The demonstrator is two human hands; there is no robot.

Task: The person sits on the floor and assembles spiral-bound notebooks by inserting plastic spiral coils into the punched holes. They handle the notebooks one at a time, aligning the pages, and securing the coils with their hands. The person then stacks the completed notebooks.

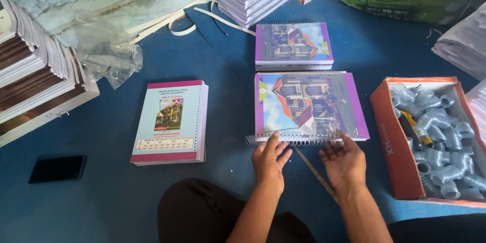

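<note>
notebook (309, 105): just far of both hands, spiral edge (293, 140) running left-right
left hand (271, 159): released, fingertips on coil
right hand (344, 159): released, equally near

A blue floor (116, 192) carries notebooks (309, 106), a book pile (171, 121), a phone (56, 168), a plastic bag (106, 50) and an orange box (392, 142) of coils.

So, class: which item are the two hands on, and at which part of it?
Both the left hand and right hand press fingertips on the purple-bordered picture-cover notebook at its near edge, along the metal spiral coil. Neither hand lifts it.
</note>
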